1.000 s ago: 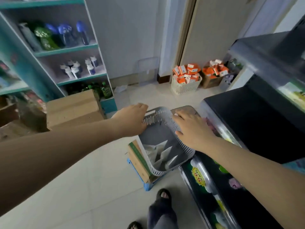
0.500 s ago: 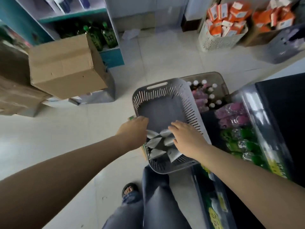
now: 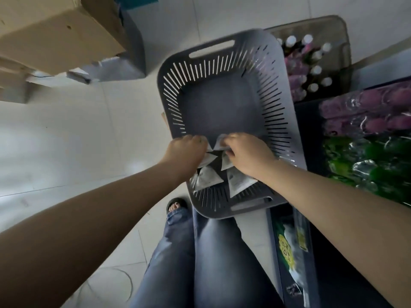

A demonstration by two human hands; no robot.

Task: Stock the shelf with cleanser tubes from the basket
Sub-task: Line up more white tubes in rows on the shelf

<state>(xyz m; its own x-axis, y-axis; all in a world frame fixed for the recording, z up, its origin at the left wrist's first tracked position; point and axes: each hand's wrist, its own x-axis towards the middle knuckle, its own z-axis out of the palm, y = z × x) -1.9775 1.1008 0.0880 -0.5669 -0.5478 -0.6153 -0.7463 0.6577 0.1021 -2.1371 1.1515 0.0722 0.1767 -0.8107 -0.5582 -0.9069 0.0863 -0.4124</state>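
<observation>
Pickup stage, nothing seen shelved: cleanser tubes (image 3: 209, 179) remain at basket (image 3: 164, 71) near end; left hand (image 3: 186, 150) and right hand (image 3: 247, 153) fingers curl round some.

We see a big brown cardboard box (image 3: 55, 30) at the top left, over the white tile floor (image 3: 66, 141). At the top right a tan bin (image 3: 343, 41) holds bottles with white caps (image 3: 315, 70). Below it, pink bottles (image 3: 378, 114) lie in shiny clear wrap, with green bottles (image 3: 367, 165) just beside them. Down low are blue jeans (image 3: 211, 263) and a dark sandal (image 3: 176, 204).
</observation>
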